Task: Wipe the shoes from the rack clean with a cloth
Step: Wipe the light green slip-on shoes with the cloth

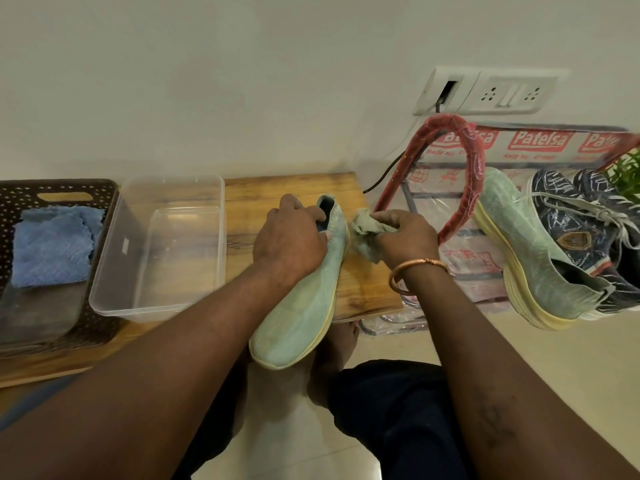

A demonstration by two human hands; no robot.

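The pale green shoe [301,306] is held at the middle of the view, toe pointing to six o'clock and heel to twelve, resting on the edge of a low wooden table [367,289]. It is gripped at the collar by the left hand [291,237], whose fingers are curled into the opening. At three o'clock of the heel, a crumpled greenish cloth [363,233] is pinched between thumb and bent fingers of the right hand [405,237]; whether the cloth touches the shoe cannot be told. A copper bangle [412,268] is worn on the right wrist. "Patelsa" is printed repeatedly in white on red on the plastic wrapping of the rack [460,174] at two o'clock, with "Regd No" beneath, its digits unreadable. On the rack a matching green shoe [519,244] is leaned beside dark patterned shoes [571,216]. At nine o'clock a clear plastic tub [162,254] is set on the table, and beyond it a brown basket [62,192] holding a blue cloth [52,244]. A socket panel [485,91] is fixed to the pale wall at one o'clock; the floor [519,358] is tiled in cream.
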